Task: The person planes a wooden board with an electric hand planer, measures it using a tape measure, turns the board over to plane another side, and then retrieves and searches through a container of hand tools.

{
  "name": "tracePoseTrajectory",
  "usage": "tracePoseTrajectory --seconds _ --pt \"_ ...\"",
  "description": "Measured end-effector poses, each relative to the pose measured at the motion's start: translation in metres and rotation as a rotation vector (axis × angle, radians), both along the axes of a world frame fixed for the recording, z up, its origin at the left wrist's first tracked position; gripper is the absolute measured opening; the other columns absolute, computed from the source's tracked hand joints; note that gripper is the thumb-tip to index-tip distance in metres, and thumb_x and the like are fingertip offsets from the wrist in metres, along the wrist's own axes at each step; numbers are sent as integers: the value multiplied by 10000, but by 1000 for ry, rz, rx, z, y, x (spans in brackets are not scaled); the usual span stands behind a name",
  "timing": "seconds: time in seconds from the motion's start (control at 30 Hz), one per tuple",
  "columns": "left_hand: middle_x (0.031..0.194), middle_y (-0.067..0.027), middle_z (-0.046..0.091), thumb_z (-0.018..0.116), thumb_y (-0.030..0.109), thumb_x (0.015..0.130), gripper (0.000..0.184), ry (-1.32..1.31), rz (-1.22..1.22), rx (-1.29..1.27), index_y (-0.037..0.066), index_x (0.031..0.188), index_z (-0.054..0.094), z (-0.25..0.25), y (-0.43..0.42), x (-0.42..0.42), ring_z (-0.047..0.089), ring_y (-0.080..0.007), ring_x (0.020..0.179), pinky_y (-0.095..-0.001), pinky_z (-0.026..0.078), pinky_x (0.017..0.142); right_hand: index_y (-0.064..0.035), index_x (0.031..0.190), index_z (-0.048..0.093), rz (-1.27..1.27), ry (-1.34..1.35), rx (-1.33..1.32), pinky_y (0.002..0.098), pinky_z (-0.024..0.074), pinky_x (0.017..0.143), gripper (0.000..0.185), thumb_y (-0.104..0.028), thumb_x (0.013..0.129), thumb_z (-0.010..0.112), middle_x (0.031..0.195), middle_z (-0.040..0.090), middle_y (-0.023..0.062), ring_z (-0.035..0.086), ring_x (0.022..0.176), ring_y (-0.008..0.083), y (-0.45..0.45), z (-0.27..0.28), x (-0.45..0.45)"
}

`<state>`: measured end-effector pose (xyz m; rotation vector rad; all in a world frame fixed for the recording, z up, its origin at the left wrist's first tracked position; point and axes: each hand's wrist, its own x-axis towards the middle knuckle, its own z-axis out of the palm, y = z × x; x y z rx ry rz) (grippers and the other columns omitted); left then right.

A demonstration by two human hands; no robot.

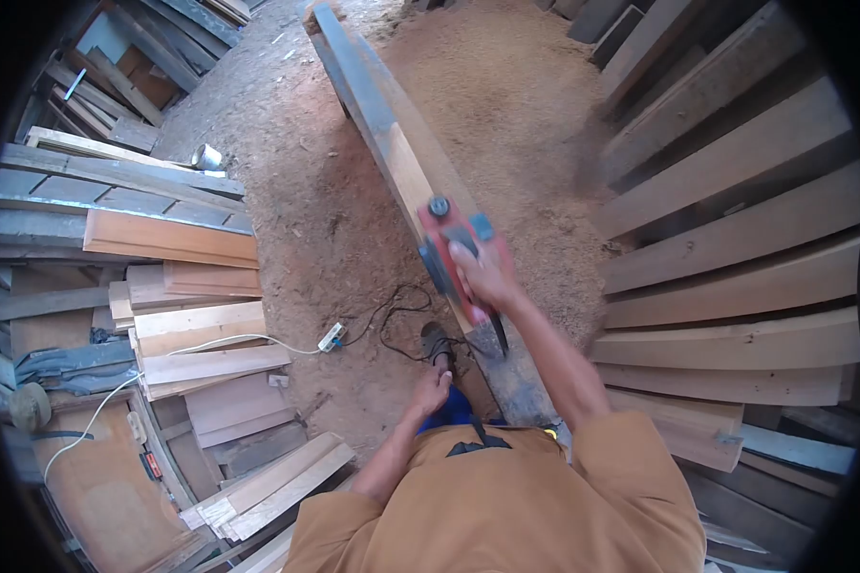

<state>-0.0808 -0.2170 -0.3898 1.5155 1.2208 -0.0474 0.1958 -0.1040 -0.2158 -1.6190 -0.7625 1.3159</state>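
A tan short-sleeved shirt [506, 497] fills the foreground as one worker, seen from above, works among stacked timber. The worker's right hand [485, 272] is clenched around the handle of a single red power tool with a round dark front knob [449, 227], which sits on one long wooden beam [411, 162], grey at both ends and paler between. Any markings on the tool are too blurred to read. The left hand [432, 390], fingers curled, is near the lap over blue trousers [449, 409]; whether its grip holds anything cannot be told. One dark sandal [435, 342] shows beside the beam. On the dirt floor [306, 229], one white power strip [332, 337] lies between a looping black cord [389, 315] and a white cord [248, 337]. At least seven long planks [736, 229] line the right side; mixed boards [210, 353] and one metal can [205, 158] occupy the left.
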Motion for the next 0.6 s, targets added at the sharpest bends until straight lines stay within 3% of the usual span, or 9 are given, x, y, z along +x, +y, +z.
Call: tracePoseTrajectory --seconds 0.07,0.13,0.17,0.23,0.3,0.37,0.5,0.6 --pt "1267 -227 656 508 283 1015 433 -23 -113 41 14 1347 581 0 -5 9 614 -364 1214 -426 461 1046 14 1198 594 85 -291 44 407 543 723 473 -408 988 563 840 661 143 668 770 249 -70 8 -5" --pt "1223 -228 674 532 272 1000 381 -107 -250 122 44 1291 628 -17 -20 14 633 -365 1177 -437 486 998 23 1248 582 97 -219 -106 430 514 894 513 -404 963 574 1009 682 234 675 1010 325 -139 11 -15" --pt "1196 -233 680 551 271 986 369 -102 -281 28 50 1269 640 -15 -26 21 642 -369 1153 -443 493 977 31 1240 584 101 -134 -186 431 513 896 532 -419 955 580 1026 684 249 678 1030 345 -167 6 -21" --pt "1143 -243 692 590 269 958 345 -84 -343 -159 63 1225 663 8 -37 36 660 -379 1105 -456 507 935 -17 1097 590 -18 -148 21 367 476 650 418 -412 961 582 774 598 97 600 723 198 -196 3 -36" --pt "1106 -241 703 614 240 914 336 -60 -615 -290 52 1186 673 71 -25 65 679 -367 1058 -451 516 932 -6 1080 592 -53 -161 61 373 481 631 426 -415 959 588 747 602 101 608 692 218 -185 4 -37" --pt "1151 -235 696 637 232 872 403 -279 -753 -273 44 1229 650 35 -43 69 670 -374 1089 -450 515 937 64 1187 591 2 -182 -80 450 528 839 547 -427 947 599 945 696 259 701 936 407 -146 11 -29" --pt "1198 -217 665 670 211 875 487 -257 -677 -262 -34 1279 551 6 -54 65 653 -301 1116 -400 504 980 68 1205 587 -19 -200 23 451 526 848 560 -432 954 599 964 692 298 697 973 415 -27 -5 -12" --pt "1121 -176 689 720 265 871 440 -173 -329 -234 11 1206 591 16 -17 53 678 -281 1041 -374 524 934 -22 919 613 -83 -240 126 356 469 574 425 -438 991 562 693 599 90 594 629 199 84 -22 2"
